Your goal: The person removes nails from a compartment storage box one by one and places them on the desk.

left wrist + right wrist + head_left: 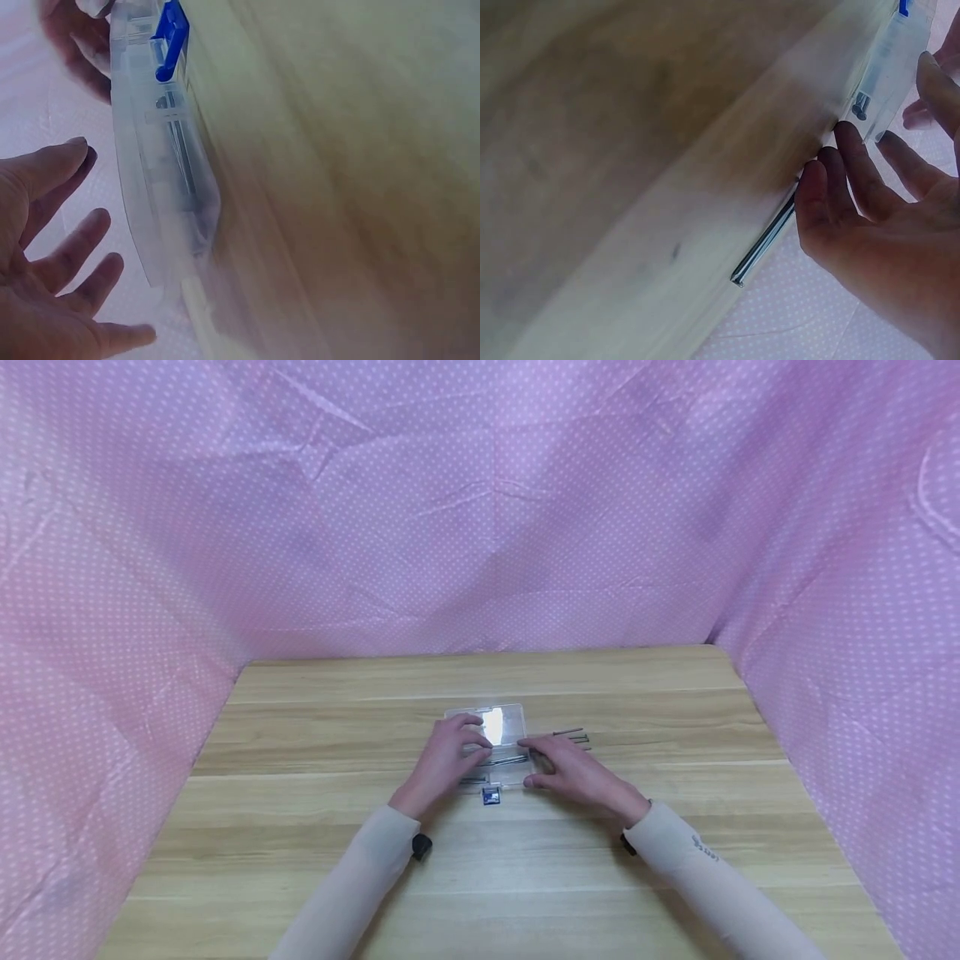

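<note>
A clear plastic box (517, 776) sits on the table with its lid (512, 723) raised at the far side. Inside it lie several long metal nails (510, 761), also visible through the wall in the left wrist view. A blue latch (174, 46) hangs at its front. My left hand (441, 758) hovers over the left part of the box, fingers loosely spread and holding nothing. At the right end, my right hand (576, 768) rests with its fingertips right at the box's side and corner, thumb near the front edge.
Several loose nails (567, 732) lie on the wooden table (637, 693) just beyond the right hand; some show beside its fingers in the right wrist view. A pink dotted cloth (480, 527) hangs around the back and sides of the table.
</note>
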`<state>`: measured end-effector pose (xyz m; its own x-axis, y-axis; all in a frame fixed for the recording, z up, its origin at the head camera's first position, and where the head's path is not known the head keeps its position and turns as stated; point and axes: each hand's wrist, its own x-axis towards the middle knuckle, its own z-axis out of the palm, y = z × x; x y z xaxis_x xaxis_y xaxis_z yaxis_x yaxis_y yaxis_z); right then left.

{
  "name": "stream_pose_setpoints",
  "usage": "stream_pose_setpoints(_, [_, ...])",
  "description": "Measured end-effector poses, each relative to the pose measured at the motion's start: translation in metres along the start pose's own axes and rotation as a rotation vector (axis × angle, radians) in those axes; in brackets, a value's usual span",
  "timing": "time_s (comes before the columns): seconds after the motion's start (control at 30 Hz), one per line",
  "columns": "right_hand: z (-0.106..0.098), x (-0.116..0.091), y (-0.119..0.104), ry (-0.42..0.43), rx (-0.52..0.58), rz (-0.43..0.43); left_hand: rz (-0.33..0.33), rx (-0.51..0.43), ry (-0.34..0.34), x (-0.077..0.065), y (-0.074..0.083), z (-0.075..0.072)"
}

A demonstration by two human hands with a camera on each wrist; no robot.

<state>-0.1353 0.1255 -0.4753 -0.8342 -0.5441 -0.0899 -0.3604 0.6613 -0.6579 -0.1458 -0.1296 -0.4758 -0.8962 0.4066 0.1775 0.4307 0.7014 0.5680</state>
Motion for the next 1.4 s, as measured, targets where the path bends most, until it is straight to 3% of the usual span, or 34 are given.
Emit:
stream_pose_setpoints(0.13, [0.000, 0.000, 0.002, -0.002, -0.003, -0.018, 0.030, 0.054, -0.002, 0.005, 0.005, 0.003])
stream_pose_setpoints(0.33, [0.001, 0.001, 0.003, -0.005, 0.002, -0.017, 0.070, 0.036, -0.039, 0.013, 0.009, 0.009])
stream_pose_setpoints(0.87, [0.001, 0.000, 0.005, -0.006, 0.032, -0.006, 0.082, 0.093, -0.157, 0.029, 0.009, 0.029])
stream_pose_setpoints(1.2, [0.001, 0.002, 0.007, -0.014, 0.060, -0.006, 0.127, 0.216, -0.184, 0.035, 0.007, 0.030])
stream_pose_setpoints(1.4, [0.001, 0.003, 0.007, -0.016, 0.065, -0.004, 0.131, 0.233, -0.211, 0.036, 0.006, 0.028])
